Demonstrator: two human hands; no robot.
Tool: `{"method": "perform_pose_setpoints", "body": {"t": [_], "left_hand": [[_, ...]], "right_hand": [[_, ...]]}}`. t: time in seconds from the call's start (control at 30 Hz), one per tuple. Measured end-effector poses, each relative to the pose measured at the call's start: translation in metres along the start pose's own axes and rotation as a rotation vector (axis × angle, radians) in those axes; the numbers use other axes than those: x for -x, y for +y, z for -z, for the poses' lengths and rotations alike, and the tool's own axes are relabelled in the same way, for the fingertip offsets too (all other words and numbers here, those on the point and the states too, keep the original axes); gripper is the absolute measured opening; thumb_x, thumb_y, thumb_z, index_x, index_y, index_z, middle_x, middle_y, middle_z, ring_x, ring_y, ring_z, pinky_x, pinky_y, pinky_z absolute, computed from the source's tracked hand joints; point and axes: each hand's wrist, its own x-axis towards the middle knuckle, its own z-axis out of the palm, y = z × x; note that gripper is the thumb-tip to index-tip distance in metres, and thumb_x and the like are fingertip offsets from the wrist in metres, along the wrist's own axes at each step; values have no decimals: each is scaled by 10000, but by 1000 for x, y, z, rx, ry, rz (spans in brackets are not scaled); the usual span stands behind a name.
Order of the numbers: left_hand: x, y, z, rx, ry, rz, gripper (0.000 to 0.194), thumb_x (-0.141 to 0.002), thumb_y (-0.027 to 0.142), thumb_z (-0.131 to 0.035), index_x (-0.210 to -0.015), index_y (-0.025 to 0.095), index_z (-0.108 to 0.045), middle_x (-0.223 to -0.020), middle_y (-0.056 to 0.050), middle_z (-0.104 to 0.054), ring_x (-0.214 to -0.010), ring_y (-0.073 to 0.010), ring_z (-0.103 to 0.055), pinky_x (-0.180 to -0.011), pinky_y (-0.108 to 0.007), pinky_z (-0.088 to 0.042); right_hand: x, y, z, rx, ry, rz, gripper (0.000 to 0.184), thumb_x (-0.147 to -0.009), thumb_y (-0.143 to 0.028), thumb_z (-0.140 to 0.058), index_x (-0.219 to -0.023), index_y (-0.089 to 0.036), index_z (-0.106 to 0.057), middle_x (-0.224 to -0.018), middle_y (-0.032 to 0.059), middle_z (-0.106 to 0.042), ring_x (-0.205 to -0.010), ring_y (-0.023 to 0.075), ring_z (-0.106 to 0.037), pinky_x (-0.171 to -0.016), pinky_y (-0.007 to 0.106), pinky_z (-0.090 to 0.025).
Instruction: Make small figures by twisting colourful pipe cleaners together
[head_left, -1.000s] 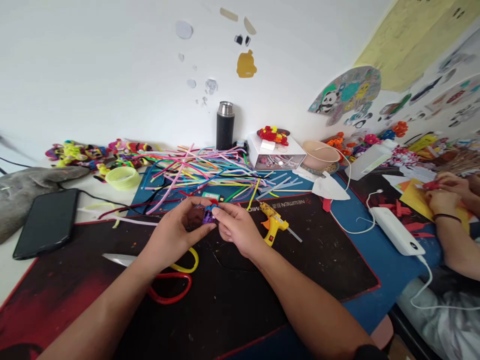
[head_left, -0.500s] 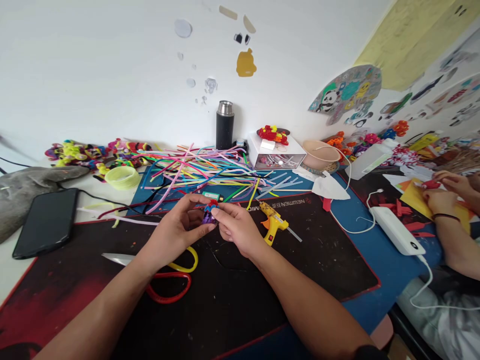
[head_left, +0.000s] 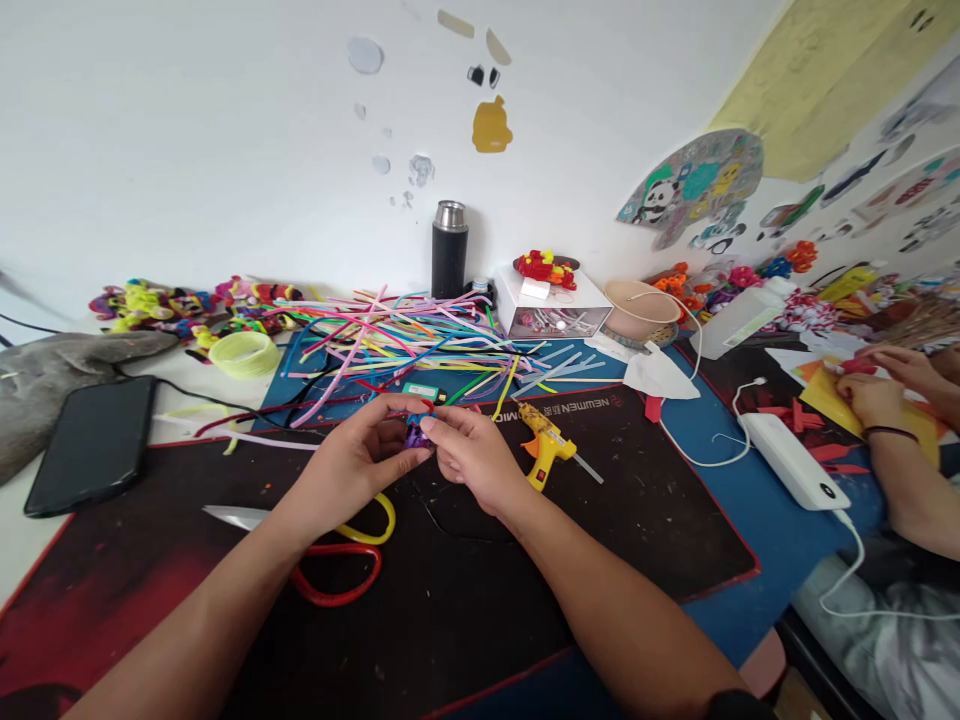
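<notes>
Both your hands pinch one small purple craft piece over the black mat.

Scissors (head_left: 330, 560) lie nearest you. Your left hand (head_left: 352, 470) and right hand (head_left: 476, 455) close fingertips on the craft piece (head_left: 415, 434), mid-mat (head_left: 600, 540). Glue gun (head_left: 546, 444) just right. Pipe cleaners (head_left: 405, 345) beyond; flask (head_left: 450, 250) at the table's far edge.

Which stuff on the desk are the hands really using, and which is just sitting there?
In use:
left hand and right hand, both pinching the small purple, blue and red craft piece

Just lying about:
glue gun
scissors
pile of pipe cleaners
phone
black flask
power bank
</notes>
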Motion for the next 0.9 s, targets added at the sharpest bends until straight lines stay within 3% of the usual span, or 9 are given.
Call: {"method": "perform_pose_setpoints", "body": {"t": [0.13, 0.23, 0.33, 0.63, 0.9], "left_hand": [[-1, 0, 1, 10, -4, 2, 402, -899, 283, -844, -1246, 258, -643, -1068, -29, -717, -987, -202, -729, -909, -361, -618], [-2, 2, 1, 19, 10, -6, 395, -896, 283, -851, -1232, 249, -645, -1067, -29, -707, -994, -198, -720, -879, -336, -611], [-3, 3, 1, 40, 27, -23, 380, -878, 278, -869, -1194, 247, -660, -1095, -31, -704, -1001, -192, -714, -846, -308, -606], [-4, 6, -2, 72, 49, -21, 376, -842, 249, -897, -1154, 246, -687, -1140, -35, -714, -987, -183, -722, -857, -302, -618], [-4, 7, -3, 70, 44, -19, 371, -834, 253, -902, -1133, 233, -682, -1111, -39, -723, -973, -196, -742, -847, -323, -643]], "right_hand": [[0, -1, 0, -26, -2, 5, 373, -830, -527, -823, -919, -196, -675, -463, -141, -354, -404, 59, -215, -424, 244, -139], [-1, 1, 2, -42, 0, 25, 442, -858, -571, -795, -736, -218, -559, -463, -119, -372, -386, 53, -240, -417, 249, -142], [-2, 4, 5, -48, 3, 32, 506, -877, -583, -780, -675, -225, -484, -464, -111, -375, -375, 48, -256, -413, 250, -145], [-1, 2, 3, -60, 17, 15, 493, -869, -567, -797, -691, -228, -487, -486, -111, -362, -398, 51, -240, -424, 253, -136], [-1, 3, 3, -60, 36, -6, 396, -834, -552, -825, -833, -208, -628, -478, -126, -359, -413, 56, -213, -433, 251, -127]]}}
